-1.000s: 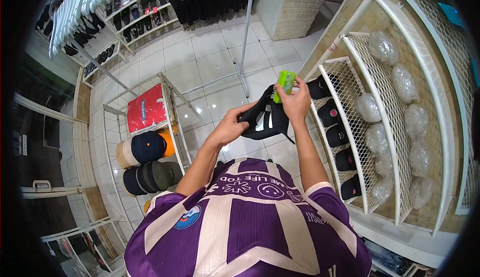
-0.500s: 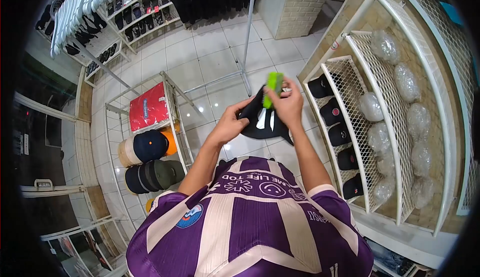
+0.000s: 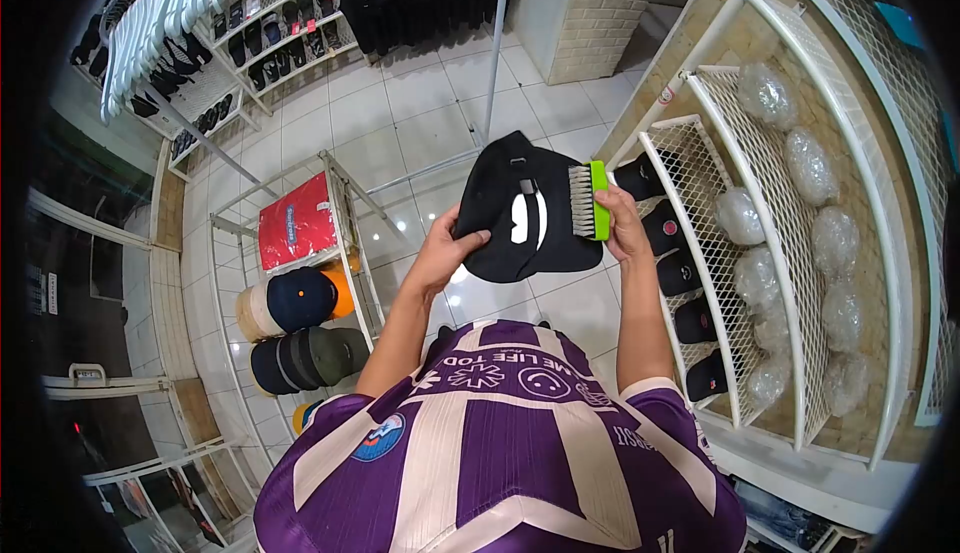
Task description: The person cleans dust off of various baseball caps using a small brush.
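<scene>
A black cap [image 3: 489, 193] is held up in front of my chest, its back strap and a white patch in the opening facing me. My left hand [image 3: 441, 253] grips its left edge, thumb on top and fingers behind. In my right hand [image 3: 626, 227] is a green brush [image 3: 600, 203] with pale bristles pointing left. Those bristles overlap the cap's right side in this view. My right fingers wrap the green back of the brush.
On the left, a white wire rack [image 3: 350, 243] holds a red package [image 3: 298, 221] and several caps [image 3: 302, 295]. Shelves with black caps [image 3: 679, 271] and plastic-wrapped bundles [image 3: 836, 241] stand at the right. A metal pole [image 3: 497, 48] rises ahead.
The cap has been turned and spread to show more of its back. My right hand and the brush have moved right and lower, with the bristles now visible.
</scene>
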`<move>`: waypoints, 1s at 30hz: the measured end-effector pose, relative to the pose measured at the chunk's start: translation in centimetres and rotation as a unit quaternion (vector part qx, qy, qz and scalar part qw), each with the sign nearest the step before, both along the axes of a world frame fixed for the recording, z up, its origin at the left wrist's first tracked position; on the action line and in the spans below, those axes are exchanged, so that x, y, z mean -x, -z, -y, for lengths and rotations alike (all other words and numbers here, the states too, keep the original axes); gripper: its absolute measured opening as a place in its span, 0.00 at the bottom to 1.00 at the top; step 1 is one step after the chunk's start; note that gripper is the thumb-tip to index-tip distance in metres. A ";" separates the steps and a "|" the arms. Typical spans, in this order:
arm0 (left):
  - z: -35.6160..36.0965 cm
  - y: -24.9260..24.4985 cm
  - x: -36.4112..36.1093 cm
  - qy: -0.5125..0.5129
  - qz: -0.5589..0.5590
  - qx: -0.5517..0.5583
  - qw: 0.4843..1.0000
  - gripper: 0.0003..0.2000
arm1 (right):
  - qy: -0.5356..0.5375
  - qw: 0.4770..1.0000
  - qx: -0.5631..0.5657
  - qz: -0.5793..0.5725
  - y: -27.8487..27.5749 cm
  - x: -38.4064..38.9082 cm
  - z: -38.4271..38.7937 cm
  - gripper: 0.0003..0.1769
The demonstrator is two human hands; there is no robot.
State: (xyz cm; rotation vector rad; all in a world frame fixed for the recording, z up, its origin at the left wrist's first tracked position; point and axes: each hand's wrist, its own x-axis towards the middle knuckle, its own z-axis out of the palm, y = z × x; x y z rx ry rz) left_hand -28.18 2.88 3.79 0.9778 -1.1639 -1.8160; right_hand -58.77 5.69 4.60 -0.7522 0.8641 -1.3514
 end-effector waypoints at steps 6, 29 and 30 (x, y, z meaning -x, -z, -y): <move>1.4 -3.5 0.2 0.017 0.116 0.186 0.976 0.22 | -0.109 0.976 0.020 -0.186 -4.3 0.0 1.5 0.24; -0.3 -0.3 3.2 0.034 0.171 0.220 0.960 0.10 | 0.154 0.795 0.164 -0.564 -3.8 -10.5 -0.3 0.30; -0.4 -0.3 3.2 0.025 0.166 0.199 0.966 0.10 | 0.166 0.765 0.177 -0.596 -3.5 -9.6 0.0 0.31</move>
